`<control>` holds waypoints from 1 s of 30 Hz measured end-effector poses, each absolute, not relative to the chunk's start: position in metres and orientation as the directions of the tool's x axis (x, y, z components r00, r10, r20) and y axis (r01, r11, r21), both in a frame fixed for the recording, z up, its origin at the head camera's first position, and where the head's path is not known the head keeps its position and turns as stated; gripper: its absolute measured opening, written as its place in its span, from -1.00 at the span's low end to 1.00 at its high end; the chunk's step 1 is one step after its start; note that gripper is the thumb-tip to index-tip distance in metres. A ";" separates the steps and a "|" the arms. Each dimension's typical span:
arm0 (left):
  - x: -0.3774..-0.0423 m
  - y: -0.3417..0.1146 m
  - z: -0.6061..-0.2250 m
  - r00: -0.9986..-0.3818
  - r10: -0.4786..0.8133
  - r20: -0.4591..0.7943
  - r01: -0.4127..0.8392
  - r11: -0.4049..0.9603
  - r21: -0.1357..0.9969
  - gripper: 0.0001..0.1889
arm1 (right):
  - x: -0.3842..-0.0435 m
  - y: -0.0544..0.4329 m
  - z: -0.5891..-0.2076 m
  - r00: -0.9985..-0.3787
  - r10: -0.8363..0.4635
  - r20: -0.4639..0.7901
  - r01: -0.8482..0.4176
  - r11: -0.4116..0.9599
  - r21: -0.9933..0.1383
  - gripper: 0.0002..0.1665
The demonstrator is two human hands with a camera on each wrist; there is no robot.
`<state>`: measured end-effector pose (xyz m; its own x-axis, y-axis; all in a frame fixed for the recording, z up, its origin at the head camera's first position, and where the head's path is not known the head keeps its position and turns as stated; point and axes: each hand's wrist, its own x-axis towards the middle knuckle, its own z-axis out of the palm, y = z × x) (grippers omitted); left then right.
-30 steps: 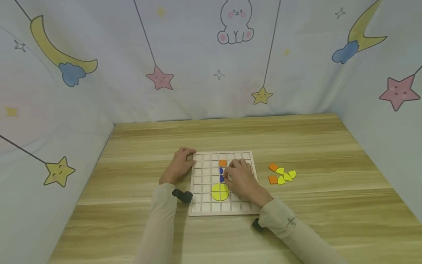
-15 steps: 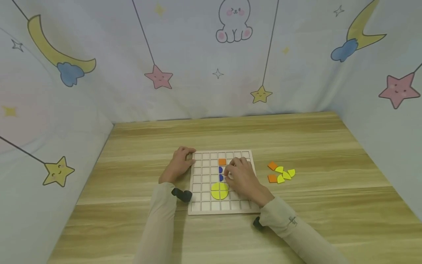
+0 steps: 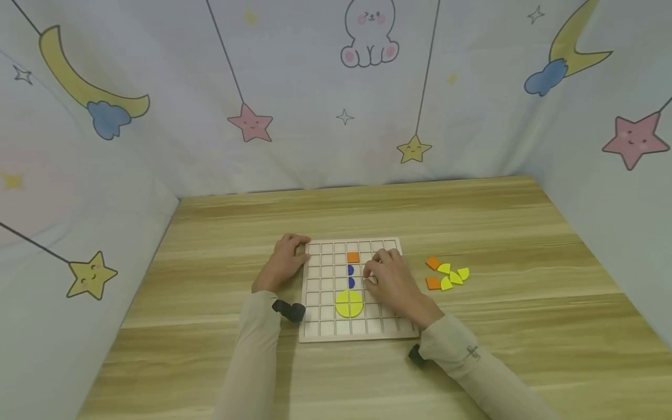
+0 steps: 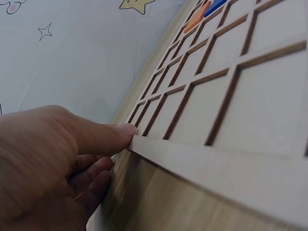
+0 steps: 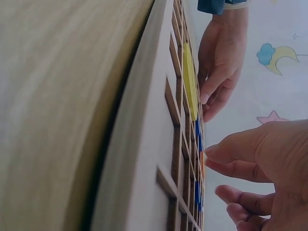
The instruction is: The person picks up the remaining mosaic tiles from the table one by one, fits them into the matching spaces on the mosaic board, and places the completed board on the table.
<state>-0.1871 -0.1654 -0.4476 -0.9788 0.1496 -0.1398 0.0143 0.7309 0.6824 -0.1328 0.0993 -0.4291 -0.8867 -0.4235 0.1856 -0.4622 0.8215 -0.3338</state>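
Currently, the right hand (image 3: 395,284) is hovering at the right half of the grid board (image 3: 357,338). Its thumb and index fingertips are standing narrow, nearly meeting; no piece is showing between them, so whether they are pinching anything I cannot tell. The left hand (image 3: 285,262) is resting at the board's far left corner, its thumb touching the rim; how firmly its other fingers are holding the board I cannot tell.

As a judgement, the nearest risk is coming from those right fingertips: the 2 blue pieces (image 3: 351,282) are lying just beside them, and a sideways brush could be nudging these out of line. Should the left thumb be slipping off, a push from the right could be sliding the whole board across the table (image 3: 184,361). The right hand is also covering several cells in the head view, so a piece sitting crooked there could be going unnoticed.

The board is lying flat, its cells looking shallow. 4 adjoining cells are holding a yellow disc (image 3: 349,304) in quarters; above it, 1 column is carrying the 2 blue pieces, flat sides facing left, and then 1 orange square (image 3: 353,257). The right wrist view is showing another blue patch (image 5: 198,195) nearer the board's right side. Outside, 2 loose orange pieces (image 3: 433,283) and 4 loose yellow pieces (image 3: 455,278) are lying on the table, well apart from the left hand.
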 end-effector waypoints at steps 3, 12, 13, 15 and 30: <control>-0.187 -0.166 -0.448 -0.978 0.151 -0.142 0.014 0.731 0.682 -0.54 | -0.134 0.105 -0.428 -0.890 -0.414 0.189 -0.455 0.829 -0.326 -0.96; -0.188 -0.167 -0.450 -0.979 0.153 -0.134 0.023 0.740 0.672 -0.54 | -0.143 0.128 -0.416 -0.930 -0.335 0.150 -0.367 0.858 -0.360 -0.94; -0.189 -0.167 -0.450 -0.979 0.155 -0.132 0.027 0.741 0.671 -0.54 | -0.144 0.131 -0.414 -0.933 -0.327 0.148 -0.359 0.858 -0.368 -0.94; -0.189 -0.167 -0.450 -0.980 0.154 -0.130 0.027 0.741 0.670 -0.54 | -0.145 0.138 -0.411 -0.938 -0.317 0.142 -0.347 0.860 -0.374 -0.92; -0.189 -0.165 -0.450 -0.980 0.134 -0.145 0.001 0.740 0.672 -0.54 | -0.152 0.191 -0.406 -0.965 -0.237 0.110 -0.261 0.883 -0.390 -0.81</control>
<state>-0.1891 -0.1650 -0.4503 -0.9803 0.1335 -0.1454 0.0011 0.7402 0.6724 -0.1524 0.1913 -0.4060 -0.9652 -0.2370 0.1102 -0.2613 0.8828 -0.3905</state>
